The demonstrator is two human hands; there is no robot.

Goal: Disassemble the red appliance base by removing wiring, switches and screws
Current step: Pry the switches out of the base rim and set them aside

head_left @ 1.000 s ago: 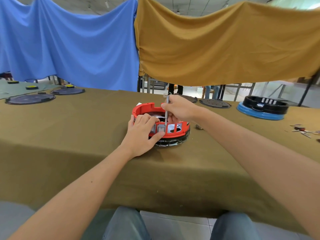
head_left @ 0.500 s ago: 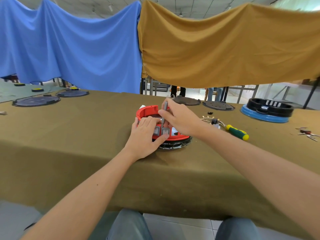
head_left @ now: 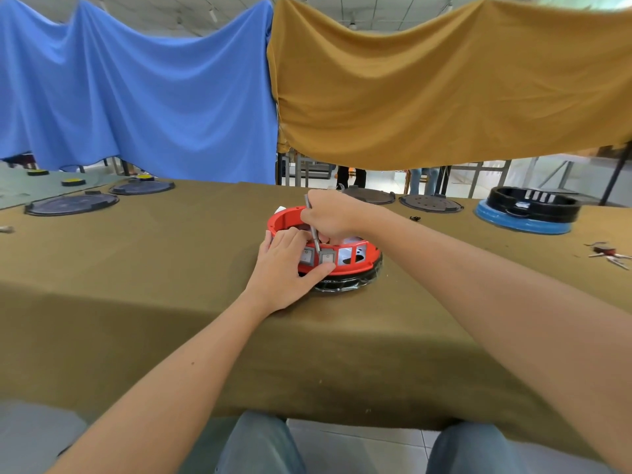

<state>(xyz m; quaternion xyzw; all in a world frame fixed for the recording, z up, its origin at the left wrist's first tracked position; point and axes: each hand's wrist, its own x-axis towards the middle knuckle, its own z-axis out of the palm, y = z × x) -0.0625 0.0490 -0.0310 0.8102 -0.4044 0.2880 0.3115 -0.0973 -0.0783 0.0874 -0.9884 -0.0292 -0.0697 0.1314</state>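
Base: I see the round red plastic appliance base (head_left: 355, 265) on a black ring, mid-worktop, nearer the front edge than the back of the olive-cloth worktop (head_left: 136, 268).
Left hand: my left hand (head_left: 285, 265) holds the base's near-left wall, fingers curled over the rim, thumb pressed under the grey rocker switches (head_left: 326, 258).
Right hand: my right hand (head_left: 330, 217) grips a thin grey metal tool (head_left: 313, 227), fist closed round its shaft.
Key relation: the tool's long axis runs steeply down and slightly right, its tip meeting the wall just above the switches; the right hand sits directly over the base, the left beside it.
Judgement: prying a switch free looks like the step in hand; a slip could jab my left fingers.
Elsewhere: a blue-and-black round base (head_left: 526, 213) near the far right corner.
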